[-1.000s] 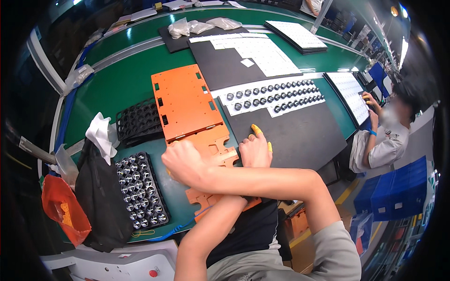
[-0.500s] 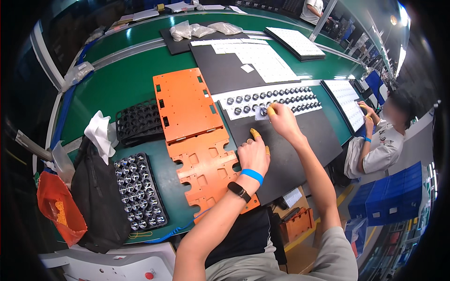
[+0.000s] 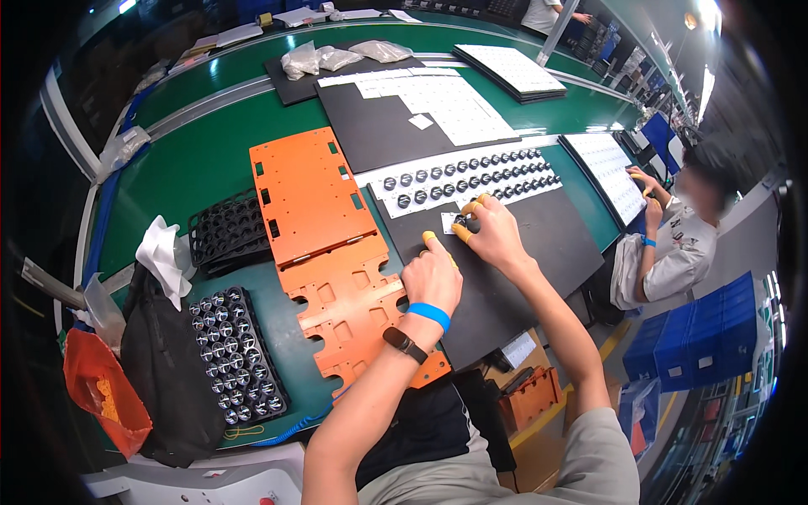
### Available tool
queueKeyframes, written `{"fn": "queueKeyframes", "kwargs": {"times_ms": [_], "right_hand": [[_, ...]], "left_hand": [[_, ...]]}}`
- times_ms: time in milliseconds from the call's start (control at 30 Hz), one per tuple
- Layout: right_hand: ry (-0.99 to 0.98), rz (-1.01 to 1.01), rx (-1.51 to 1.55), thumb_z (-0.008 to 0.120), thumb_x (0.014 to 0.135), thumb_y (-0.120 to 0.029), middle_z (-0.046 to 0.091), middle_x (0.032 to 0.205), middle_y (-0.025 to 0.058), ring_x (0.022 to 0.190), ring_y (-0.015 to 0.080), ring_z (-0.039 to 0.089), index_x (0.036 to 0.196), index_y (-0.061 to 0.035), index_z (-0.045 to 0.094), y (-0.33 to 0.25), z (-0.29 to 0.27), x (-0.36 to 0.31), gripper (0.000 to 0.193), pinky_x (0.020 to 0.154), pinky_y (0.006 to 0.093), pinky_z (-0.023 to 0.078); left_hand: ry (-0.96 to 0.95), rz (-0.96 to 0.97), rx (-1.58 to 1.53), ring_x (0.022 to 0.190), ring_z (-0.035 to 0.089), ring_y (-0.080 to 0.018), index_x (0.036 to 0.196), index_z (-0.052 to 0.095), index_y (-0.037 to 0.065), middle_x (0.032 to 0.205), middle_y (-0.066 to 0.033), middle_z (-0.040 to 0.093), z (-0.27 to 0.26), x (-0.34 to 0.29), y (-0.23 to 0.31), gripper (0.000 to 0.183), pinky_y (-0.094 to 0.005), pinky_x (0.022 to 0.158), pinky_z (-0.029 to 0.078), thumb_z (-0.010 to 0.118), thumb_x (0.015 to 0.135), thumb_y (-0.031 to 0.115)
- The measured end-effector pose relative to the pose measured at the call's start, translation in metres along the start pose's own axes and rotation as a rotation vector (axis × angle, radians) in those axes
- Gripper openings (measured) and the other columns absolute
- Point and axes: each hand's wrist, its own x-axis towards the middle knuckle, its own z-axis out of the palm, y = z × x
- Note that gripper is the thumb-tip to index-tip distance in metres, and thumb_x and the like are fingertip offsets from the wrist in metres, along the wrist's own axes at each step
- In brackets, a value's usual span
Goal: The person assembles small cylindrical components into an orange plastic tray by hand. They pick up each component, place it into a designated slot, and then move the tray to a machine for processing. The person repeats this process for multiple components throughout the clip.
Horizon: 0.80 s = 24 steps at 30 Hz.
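My right hand (image 3: 497,236), with yellow finger cots, pinches a small black round part (image 3: 462,221) between thumb and fingers. The part is at a small white square piece (image 3: 449,223), just below rows of black round caps on white cards (image 3: 471,177). My left hand (image 3: 433,276) rests low over the black board (image 3: 505,278), its cotted index finger stretched toward the white piece and its thumb apart. Nothing shows in its grip; its other fingers are partly hidden.
Left of the board lies an orange hinged fixture (image 3: 316,202). Beyond it are a tray of shiny round caps (image 3: 236,353), a black tray (image 3: 225,227) and a red bag (image 3: 105,396). Another board with white cards (image 3: 454,101) lies behind. A co-worker (image 3: 673,227) works at right.
My right hand has drawn the white piece and round part nearer to me, away from the rows, and its fingers have spread around the part. The whole view has shifted slightly.
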Motion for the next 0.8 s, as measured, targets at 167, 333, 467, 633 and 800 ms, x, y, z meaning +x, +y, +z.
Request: {"fn": "queueKeyframes", "kwargs": {"times_ms": [167, 333, 467, 633, 800], "right_hand": [[0.094, -0.074, -0.034, 0.078, 0.076, -0.016, 0.06, 0.094, 0.0109, 0.095, 0.0299, 0.058, 0.098, -0.0032, 0.07, 0.007, 0.004, 0.003, 0.027, 0.084, 0.0417, 0.048], [0.101, -0.104, -0.061, 0.078, 0.076, -0.013, 0.06, 0.094, 0.0108, 0.094, 0.0302, 0.057, 0.098, -0.003, 0.07, 0.018, 0.01, 0.009, 0.026, 0.083, 0.0422, 0.048], [0.113, -0.083, -0.042, 0.078, 0.075, -0.013, 0.06, 0.093, 0.011, 0.092, 0.0303, 0.058, 0.097, -0.0027, 0.07, 0.021, 0.014, 0.011, 0.026, 0.081, 0.0415, 0.049], [0.122, -0.098, -0.04, 0.079, 0.075, -0.013, 0.06, 0.092, 0.0111, 0.09, 0.0304, 0.058, 0.097, -0.0025, 0.07, 0.02, 0.013, 0.015, 0.026, 0.08, 0.0407, 0.05], [0.125, -0.112, -0.067, 0.079, 0.076, -0.016, 0.059, 0.092, 0.0116, 0.091, 0.0304, 0.058, 0.1, -0.0017, 0.07, 0.019, 0.011, 0.015, 0.029, 0.079, 0.0411, 0.049]], "left_hand": [[-0.036, -0.026, 0.014, 0.075, 0.072, -0.0317, 0.107, 0.052, -0.004, 0.079, -0.0165, 0.071, -0.005, 0.001, 0.002, 0.041, -0.0407, 0.066, 0.058, 0.07, 0.082, 0.022], [-0.05, -0.036, 0.022, 0.077, 0.072, -0.0301, 0.106, 0.052, -0.002, 0.081, -0.0153, 0.071, -0.005, 0.002, 0.001, 0.038, -0.0391, 0.067, 0.058, 0.071, 0.083, 0.022], [-0.034, -0.031, 0.014, 0.075, 0.073, -0.0304, 0.105, 0.053, -0.002, 0.08, -0.0159, 0.072, -0.003, 0.001, 0.0, 0.035, -0.0396, 0.067, 0.058, 0.069, 0.084, 0.02], [-0.042, -0.02, 0.016, 0.075, 0.073, -0.0307, 0.104, 0.053, -0.002, 0.08, -0.016, 0.072, -0.007, 0.001, 0.001, 0.033, -0.0393, 0.066, 0.059, 0.068, 0.085, 0.02], [-0.024, -0.007, -0.048, 0.073, 0.071, -0.0359, 0.108, 0.053, -0.007, 0.078, -0.0204, 0.07, -0.001, 0.001, -0.002, 0.037, -0.0461, 0.066, 0.057, 0.065, 0.085, 0.02]]}}
